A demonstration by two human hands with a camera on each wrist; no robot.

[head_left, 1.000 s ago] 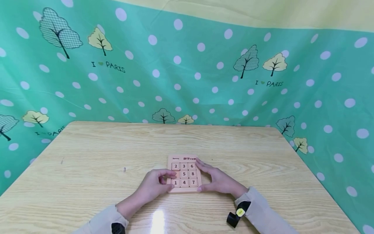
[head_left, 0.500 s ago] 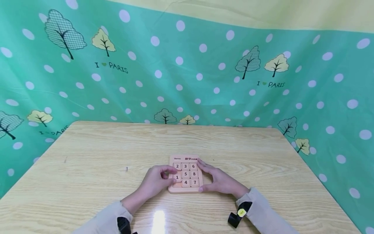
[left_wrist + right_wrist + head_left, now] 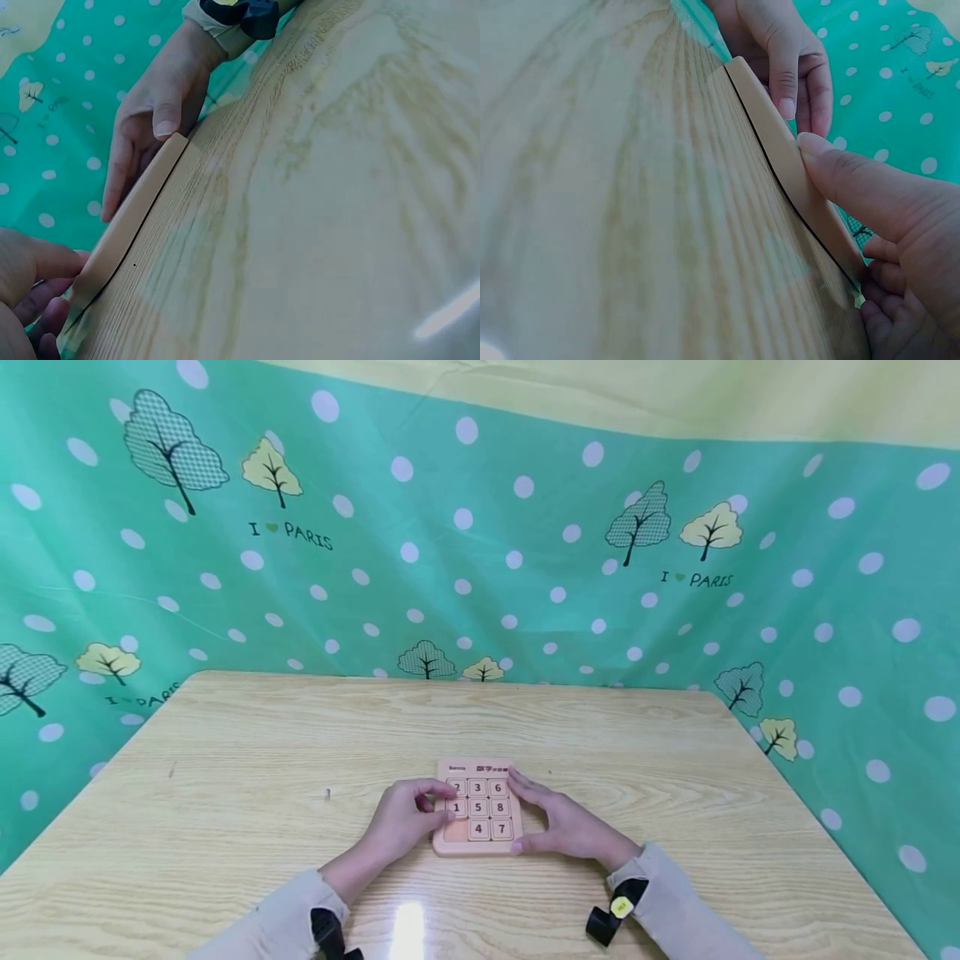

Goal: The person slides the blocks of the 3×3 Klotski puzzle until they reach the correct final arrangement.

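Note:
A pink sliding number puzzle lies flat on the table, its tiles reading 2, 3, 6 on top, 1, 5, 8 in the middle, then 4 and 7 beside a vacant lower-left slot. My left hand reaches over the left edge, thumb at the 1 tile and index fingertip over the 2 tile. My right hand grips the right side, thumb at the lower corner, fingers along the upper edge. Both wrist views show the puzzle's side wall edge-on; the tiles are hidden there.
The wood-grain table extends around the puzzle, with a light reflection near its front. Behind it hangs a green dotted curtain with printed trees. A dark wrist strap with a dangling end sits at the right sleeve.
The 1 tile has slid up from the lower-left slot into the middle row, moved by my left hand's thumb. The right hand keeps its place. The view has shifted slightly.

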